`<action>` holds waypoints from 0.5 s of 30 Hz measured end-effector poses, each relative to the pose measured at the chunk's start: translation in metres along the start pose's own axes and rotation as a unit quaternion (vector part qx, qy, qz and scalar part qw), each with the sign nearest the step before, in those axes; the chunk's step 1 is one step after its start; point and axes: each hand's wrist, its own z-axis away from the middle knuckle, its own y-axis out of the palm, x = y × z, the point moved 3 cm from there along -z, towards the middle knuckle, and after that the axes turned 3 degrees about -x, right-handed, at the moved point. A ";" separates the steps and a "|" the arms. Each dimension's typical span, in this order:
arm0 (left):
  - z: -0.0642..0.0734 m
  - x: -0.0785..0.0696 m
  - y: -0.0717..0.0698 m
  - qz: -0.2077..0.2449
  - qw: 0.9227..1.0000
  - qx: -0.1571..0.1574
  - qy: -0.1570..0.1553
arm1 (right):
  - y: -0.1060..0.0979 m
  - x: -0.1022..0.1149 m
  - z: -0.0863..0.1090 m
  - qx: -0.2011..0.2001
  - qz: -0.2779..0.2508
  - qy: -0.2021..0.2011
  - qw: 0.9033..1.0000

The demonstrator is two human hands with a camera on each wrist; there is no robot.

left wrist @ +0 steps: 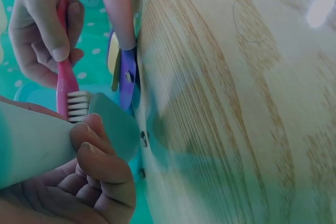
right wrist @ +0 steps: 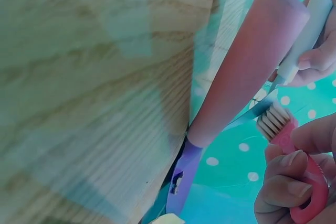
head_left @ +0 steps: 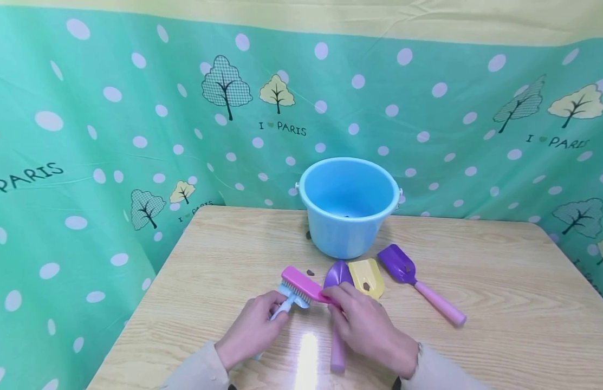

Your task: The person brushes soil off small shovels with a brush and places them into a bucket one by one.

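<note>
My left hand [head_left: 252, 325] grips the handle of a light blue toy shovel [left wrist: 113, 127], raised over the table. In my right hand [head_left: 364, 322] is the handle of a pink brush [head_left: 297, 279], its pale bristles turned down onto the shovel's blade. The left wrist view shows the bristle tips right at the blade's edge. Partly under my right hand lies a purple pointed trowel [head_left: 337, 273] with a pink handle. Beside it, a yellow scoop [head_left: 364, 271] carries a small brown piece [head_left: 366, 286]; its handle end is hidden by the hand.
A light blue bucket [head_left: 345, 235] stands at the back of the wooden table [head_left: 223, 254]. To the right lies a purple shovel [head_left: 396, 262] with a pink handle and a brown bit on it. Another brown bit [head_left: 310, 272] lies behind the brush. A green dotted curtain [head_left: 428, 103] hangs behind.
</note>
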 end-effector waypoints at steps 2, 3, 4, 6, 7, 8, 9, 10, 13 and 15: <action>0.000 0.000 0.000 0.002 1.000 0.001 0.002 | 0.000 -0.002 -0.001 -0.006 -0.001 0.000 1.000; 0.000 0.000 0.000 0.004 1.000 0.002 0.002 | 0.001 -0.003 -0.001 -0.009 -0.003 0.000 1.000; 0.000 0.000 0.000 0.005 1.000 0.002 0.002 | 0.001 -0.005 -0.001 -0.011 -0.006 0.001 1.000; 0.000 0.000 0.000 0.007 1.000 0.003 0.002 | 0.001 -0.007 -0.001 -0.013 -0.011 0.003 1.000; 0.001 0.000 -0.001 0.008 1.000 0.003 0.003 | 0.001 -0.008 -0.001 -0.014 -0.013 0.005 1.000; 0.001 0.000 -0.001 0.009 1.000 0.004 0.003 | 0.001 -0.010 -0.002 -0.015 -0.013 0.007 1.000; 0.001 0.000 -0.001 0.009 1.000 0.004 0.004 | 0.001 -0.011 -0.002 -0.016 -0.014 0.008 1.000; 0.001 -0.001 -0.001 0.010 1.000 0.005 0.005 | 0.001 -0.012 -0.002 -0.018 -0.013 0.010 1.000; 0.001 -0.001 -0.001 0.016 1.000 0.005 0.009 | -0.001 -0.016 -0.004 -0.020 -0.005 0.022 1.000; 0.001 -0.001 -0.001 0.020 1.000 0.005 0.011 | -0.002 -0.018 -0.004 -0.019 0.000 0.033 0.999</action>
